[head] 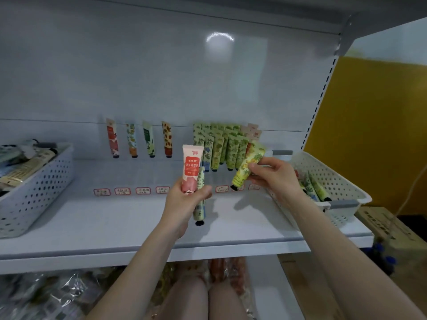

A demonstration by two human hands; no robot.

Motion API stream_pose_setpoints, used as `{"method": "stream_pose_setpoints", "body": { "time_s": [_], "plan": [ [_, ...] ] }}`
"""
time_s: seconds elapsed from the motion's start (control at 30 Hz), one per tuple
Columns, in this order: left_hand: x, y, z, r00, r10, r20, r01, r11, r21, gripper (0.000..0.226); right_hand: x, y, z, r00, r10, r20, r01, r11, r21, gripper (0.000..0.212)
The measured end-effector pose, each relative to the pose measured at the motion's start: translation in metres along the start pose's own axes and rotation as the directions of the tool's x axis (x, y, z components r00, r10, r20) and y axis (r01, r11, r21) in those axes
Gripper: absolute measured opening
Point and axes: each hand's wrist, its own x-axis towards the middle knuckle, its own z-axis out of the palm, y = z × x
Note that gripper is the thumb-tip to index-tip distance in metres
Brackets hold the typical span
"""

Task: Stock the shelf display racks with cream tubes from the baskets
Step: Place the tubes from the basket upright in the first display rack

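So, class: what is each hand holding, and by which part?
The left hand grips two tubes together, a pink tube by its lower end and a pale tube behind it mid-body. The right hand pinches a yellow tube at its middle.

Two white perforated plastic baskets stand on the white shelf board [92, 222]: the left basket [34, 181] and the right basket [335, 179]. At the back wall there are four single printed cream tubes [131, 139] in a row. The packed group of green tubes [221, 144] beside them is too dense to count. Of the small red-bordered labels [122, 191], four lie left of the hands and three, partly hidden, lie right. The left hand [184, 199] holds two tubes, a pink tube [191, 167] and a pale black-capped tube [199, 211]. The right hand [275, 174] holds one yellow-green tube [245, 169].
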Motion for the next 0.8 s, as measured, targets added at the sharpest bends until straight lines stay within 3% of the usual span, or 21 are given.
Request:
{"method": "stream_pose_setpoints", "body": {
  "time_s": [0.23,0.37,0.47,0.6,0.8],
  "plan": [
    [0.009,-0.006,-0.014,0.997,-0.023,-0.071,0.022,1.0,-0.018,0.018,0.044,0.005,0.013,0.971,-0.16,-0.178,0.096,0.941,-0.323,0.023],
    [0.015,-0.011,-0.02,0.994,-0.025,-0.107,0.029,0.999,0.029,0.029,0.063,0.008,0.036,0.945,-0.287,-0.159,0.164,0.834,-0.526,0.024],
    [0.019,-0.013,-0.025,0.993,-0.011,-0.114,0.016,0.999,0.04,0.029,0.069,0.01,0.05,0.95,-0.275,-0.144,0.158,0.829,-0.537,0.012],
    [0.021,-0.014,-0.028,0.995,-0.005,-0.099,0.007,1.0,0.026,0.029,0.078,0.017,0.064,0.95,-0.262,-0.167,0.118,0.802,-0.586,0.022],
    [0.027,-0.018,-0.03,0.994,-0.017,-0.107,0.019,1.0,0.014,0.029,0.087,0.026,0.073,0.964,-0.229,-0.137,0.1,0.788,-0.608,0.012]
  ]
}}
